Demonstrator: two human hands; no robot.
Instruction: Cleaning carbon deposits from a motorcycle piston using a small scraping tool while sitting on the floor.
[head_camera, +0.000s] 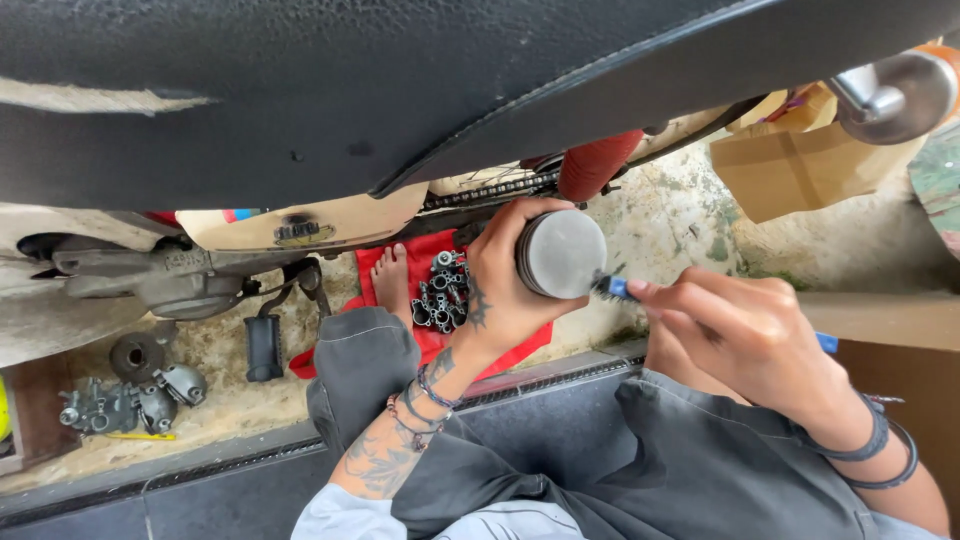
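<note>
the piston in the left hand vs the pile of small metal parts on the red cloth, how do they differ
The piston is one large cylinder with a smooth, flat grey crown; the small metal parts are many little, mostly tubular pieces, darker and shinier. The piston is held up in the left hand, with the brush in the right hand at its edge; the parts lie untouched in a heap on the red cloth. Both look like metal.

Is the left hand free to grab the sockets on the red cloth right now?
Probably not: the left hand is wrapped around the piston, though the sockets on the red cloth lie uncovered just beside it.
</note>
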